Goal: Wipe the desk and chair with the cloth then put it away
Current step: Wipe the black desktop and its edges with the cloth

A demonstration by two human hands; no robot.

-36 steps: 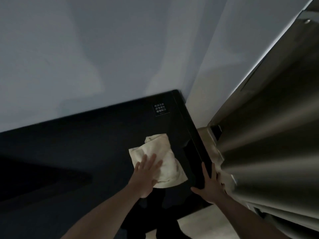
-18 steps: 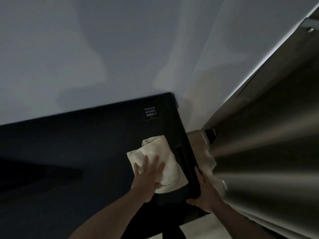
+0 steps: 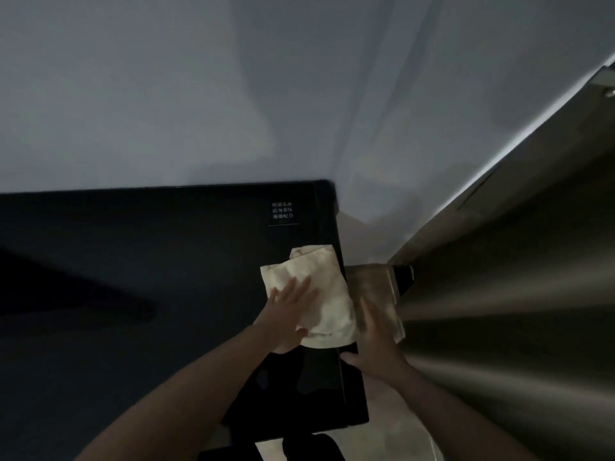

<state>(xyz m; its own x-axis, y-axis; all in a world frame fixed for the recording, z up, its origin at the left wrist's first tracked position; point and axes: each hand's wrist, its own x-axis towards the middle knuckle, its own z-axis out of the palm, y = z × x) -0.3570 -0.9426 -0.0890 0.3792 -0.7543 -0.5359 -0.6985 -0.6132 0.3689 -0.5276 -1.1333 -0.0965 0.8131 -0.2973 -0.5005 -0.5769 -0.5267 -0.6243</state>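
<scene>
A cream cloth (image 3: 327, 291), crumpled and folded, lies near the right edge of the black desk (image 3: 149, 261). My left hand (image 3: 289, 311) presses flat on the cloth's left part, fingers spread. My right hand (image 3: 372, 341) rests against the desk's right side edge, fingers pointing up along it and holding nothing. The chair is not in view.
A small black sticker with white text (image 3: 282, 212) sits at the desk's far right corner. A white wall (image 3: 233, 94) runs behind the desk. A grey-brown curtain or panel (image 3: 515, 311) hangs close on the right. Pale floor (image 3: 392, 437) shows below the desk edge.
The view shifted so the desk sits lower and more level. My left hand has slid the cloth slightly toward the desk's right edge. My right hand stays at that edge.
</scene>
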